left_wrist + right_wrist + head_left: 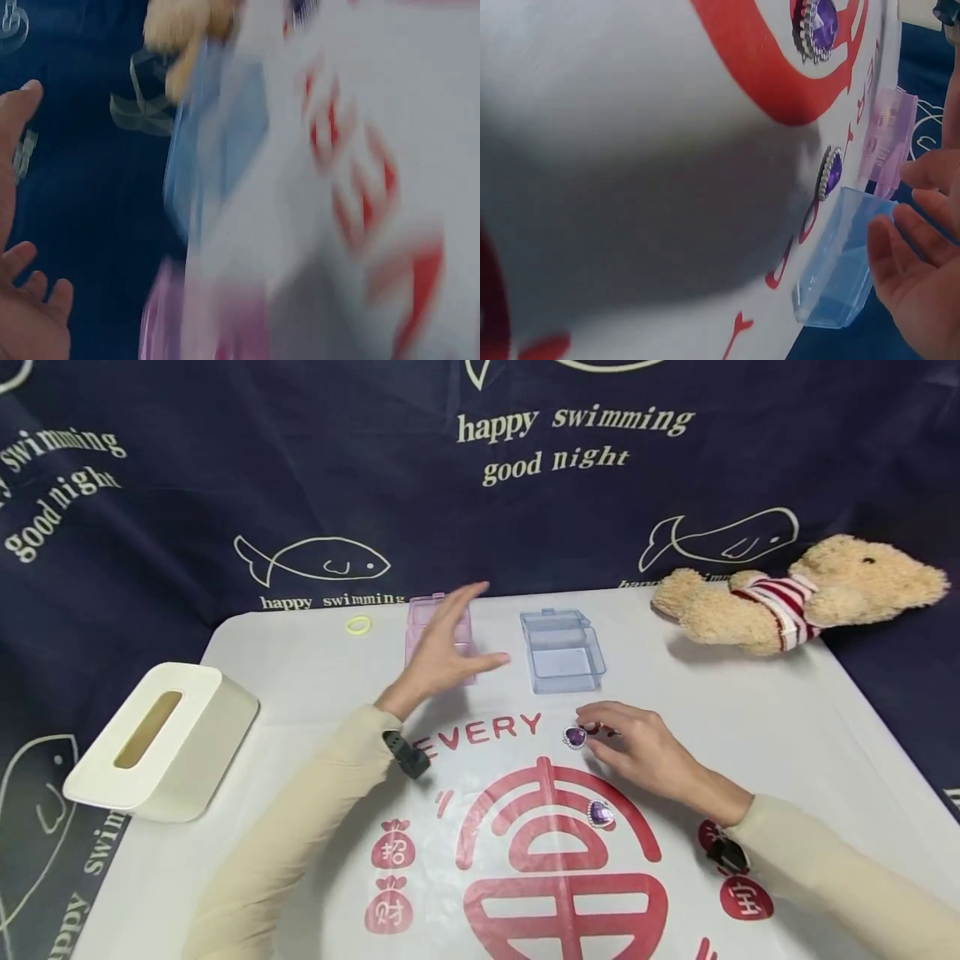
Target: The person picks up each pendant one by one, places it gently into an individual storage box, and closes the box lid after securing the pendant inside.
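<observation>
My left hand (442, 656) hovers over the pink clear box (417, 610), fingers spread and thumb held apart, with nothing in its grasp. It covers part of that box in the head view. A blue clear box (567, 662) stands to its right, lid up. My right hand (645, 747) is above the table beside a purple gem with a silvery beaded rim (575, 737). In the right wrist view, the loosely bent fingers (885, 259) are apart from this gem (831, 174). A second, similar purple gem (600, 813) lies nearer to me on the red print.
A white tissue box (217, 739) stands at the table's left edge. A yellow ring (358, 625) lies at the back left. On the back right edge lies a teddy bear (757, 610) in a striped shirt. Dark blue cloth (465, 527) hangs behind the table.
</observation>
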A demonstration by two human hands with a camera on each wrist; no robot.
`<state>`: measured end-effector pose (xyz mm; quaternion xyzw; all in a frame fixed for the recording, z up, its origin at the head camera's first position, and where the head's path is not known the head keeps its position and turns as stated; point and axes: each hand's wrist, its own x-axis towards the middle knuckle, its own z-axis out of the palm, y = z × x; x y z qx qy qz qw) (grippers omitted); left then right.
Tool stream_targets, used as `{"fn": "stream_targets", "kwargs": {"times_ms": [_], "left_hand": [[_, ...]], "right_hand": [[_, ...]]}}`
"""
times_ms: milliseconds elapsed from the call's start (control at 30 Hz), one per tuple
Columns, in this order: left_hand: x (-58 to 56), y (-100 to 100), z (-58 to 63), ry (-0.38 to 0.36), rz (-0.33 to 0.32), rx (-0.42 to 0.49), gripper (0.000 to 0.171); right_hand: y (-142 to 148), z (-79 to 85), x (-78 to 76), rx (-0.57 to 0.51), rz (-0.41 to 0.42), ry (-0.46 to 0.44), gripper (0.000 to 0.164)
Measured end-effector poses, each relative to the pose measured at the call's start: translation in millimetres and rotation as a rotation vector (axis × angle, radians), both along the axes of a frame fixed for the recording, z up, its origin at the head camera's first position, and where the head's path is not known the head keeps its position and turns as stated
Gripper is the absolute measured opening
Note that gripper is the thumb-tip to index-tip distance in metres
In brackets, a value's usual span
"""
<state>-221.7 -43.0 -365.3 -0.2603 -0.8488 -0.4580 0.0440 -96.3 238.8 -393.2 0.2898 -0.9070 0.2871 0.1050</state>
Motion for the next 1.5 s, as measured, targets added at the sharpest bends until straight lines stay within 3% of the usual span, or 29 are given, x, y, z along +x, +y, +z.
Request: {"fn": "stream_targets", "kwargs": {"times_ms": [133, 233, 433, 600, 733, 1000, 1200, 1400, 1500], "left_hand": [[5.2, 40.2, -8.1, -0.101, -0.067, 0.004, 0.102], [4.7, 59.4, -21.9, -0.151, -0.037, -0.003, 0.103], [2.3, 69.7, -50.4, -0.271, 0.111, 0.068, 0.099], [0.8, 69.8, -61.7, -0.351, 0.124, 0.186, 0.094], [-1.9, 68.9, -65.5, -0.375, 0.107, 0.236, 0.091], [-8.3, 73.6, -69.2, -0.389, 0.016, 0.240, 0.087], [-11.9, 79.5, -67.4, -0.387, -0.011, 0.222, 0.087], [-10.6, 79.9, -67.4, -0.374, -0.011, 0.234, 0.087], [-10.1, 80.1, -67.7, -0.369, -0.015, 0.241, 0.086]], "right_hand": [[-8.2, -6.3, -2.6, -0.006, -0.040, -0.018, 0.032], [-14.4, -12.7, -5.3, -0.008, -0.058, -0.050, 0.035], [-26.8, -25.3, -12.6, 0.015, -0.064, -0.142, 0.036], [-29.0, -26.2, -14.5, 0.043, -0.062, -0.161, 0.028], [-27.1, -25.2, -13.3, 0.069, -0.057, -0.165, 0.022], [-19.8, -25.1, -10.8, 0.084, -0.061, -0.153, 0.018], [-13.3, -23.8, -10.8, 0.157, -0.006, -0.065, 0.017], [-10.6, -5.5, -13.4, 0.092, 0.008, -0.062, 0.018], [-6.7, 7.6, -17.3, 0.053, 0.007, -0.012, 0.019]]}}
